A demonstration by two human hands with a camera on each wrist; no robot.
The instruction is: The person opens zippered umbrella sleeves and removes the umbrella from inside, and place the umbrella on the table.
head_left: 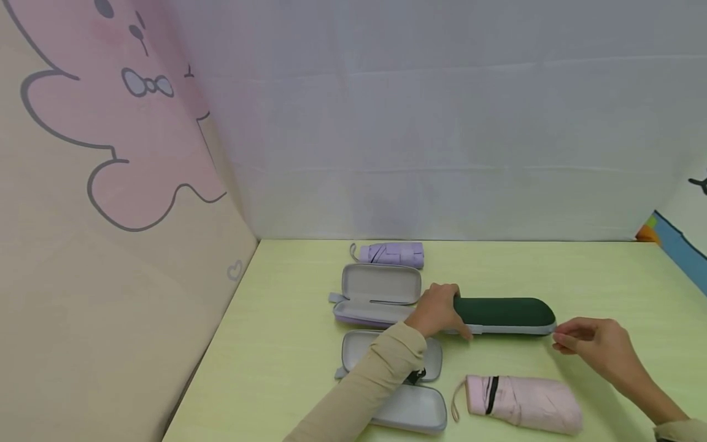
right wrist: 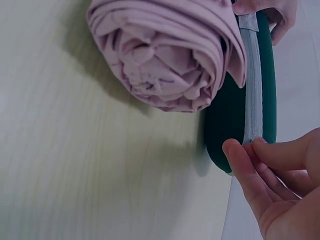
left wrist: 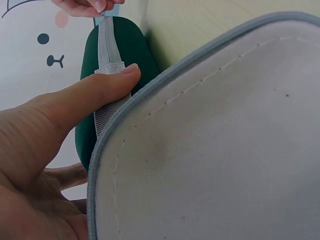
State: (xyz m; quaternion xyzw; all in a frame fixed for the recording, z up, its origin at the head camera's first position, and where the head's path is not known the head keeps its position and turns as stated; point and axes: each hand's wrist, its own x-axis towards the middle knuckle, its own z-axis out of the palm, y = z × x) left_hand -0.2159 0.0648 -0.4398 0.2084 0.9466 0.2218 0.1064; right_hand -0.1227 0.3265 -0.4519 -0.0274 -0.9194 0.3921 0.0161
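Observation:
A dark green zip case (head_left: 502,312) with a grey zipper band lies closed on the table. My left hand (head_left: 439,312) grips its left end, the thumb on the grey band near a fabric tab (left wrist: 109,68). At the other end, my right hand (head_left: 599,347) pinches at the zipper, thumb and forefinger together; the pull itself is mostly hidden by the fingertips. In the right wrist view the grey zipper (right wrist: 253,90) runs along the case from one hand to the other. Nearer the front lies a folded pink umbrella (head_left: 530,402) with a black band and wrist loop.
Left of the green case, two grey-lined cases lie open, the far one (head_left: 381,283) lilac outside, the near one (head_left: 411,408) partly under my left forearm with a small black item (head_left: 415,376) on it. A folded lilac umbrella (head_left: 394,254) lies behind them. Cloth walls (head_left: 442,153) surround the table.

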